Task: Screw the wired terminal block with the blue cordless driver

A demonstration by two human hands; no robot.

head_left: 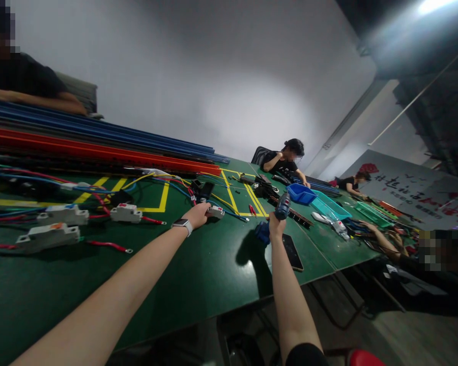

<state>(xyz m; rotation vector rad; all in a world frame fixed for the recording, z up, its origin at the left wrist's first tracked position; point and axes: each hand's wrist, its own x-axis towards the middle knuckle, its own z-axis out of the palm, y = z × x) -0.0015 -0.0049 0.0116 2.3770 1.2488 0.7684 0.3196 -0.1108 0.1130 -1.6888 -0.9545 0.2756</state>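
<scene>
My left hand [198,216], with a watch on its wrist, is closed on a small light-grey circuit breaker [216,212] at the table's middle. A blue wire with a ring terminal [241,218] runs out beside that breaker. My right hand [277,227] grips a blue cordless drill [282,204] by its handle, held over the table to the right of the breaker. Farther left lie more grey circuit breakers [125,213] with red wires [109,246] ending in ring terminals. Red-handled pliers [252,210] lie between my two hands.
A dark phone or tablet [292,252] lies beside my right forearm. Long blue [145,140] and orange rails [137,154] line the far side. Blue [301,194] and teal trays [330,205] stand to the right. Several people sit around the green table [198,284].
</scene>
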